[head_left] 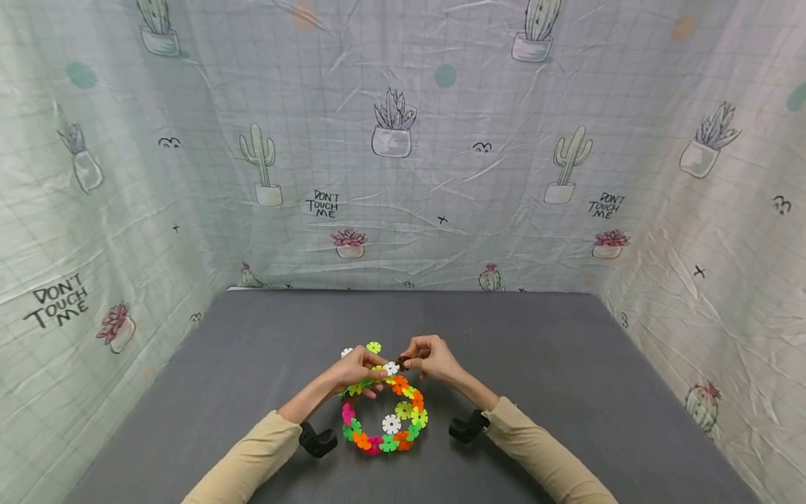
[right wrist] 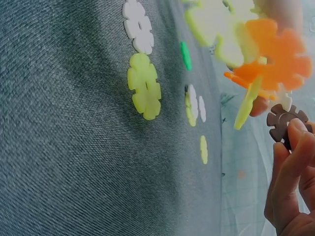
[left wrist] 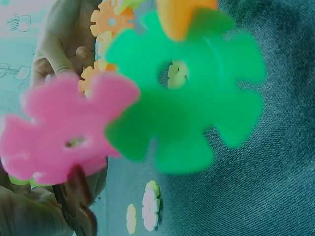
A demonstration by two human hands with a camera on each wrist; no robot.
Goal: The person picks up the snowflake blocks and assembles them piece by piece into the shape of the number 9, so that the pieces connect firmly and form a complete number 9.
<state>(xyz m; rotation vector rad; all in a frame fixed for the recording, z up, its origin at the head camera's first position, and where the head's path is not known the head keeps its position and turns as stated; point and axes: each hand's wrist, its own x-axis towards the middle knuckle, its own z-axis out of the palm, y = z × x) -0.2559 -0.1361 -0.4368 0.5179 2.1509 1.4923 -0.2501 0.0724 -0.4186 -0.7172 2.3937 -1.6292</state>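
Flower-shaped plastic discs are slotted together into a colourful ring of orange, pink, green and yellow. My left hand grips the ring's far left part, fingertips beside a white disc. Between thumb and fingers, my right hand pinches a brown disc, right at the white disc's edge. A green disc and a pink disc of the ring loom large in the left wrist view, partly hiding both hands. An orange disc hangs above the brown one in the right wrist view.
Inside the ring's outline lie a loose white disc and a yellow-green disc. Past my left hand are another white disc and a yellow disc. The grey tabletop meets a cactus-print curtain on three sides.
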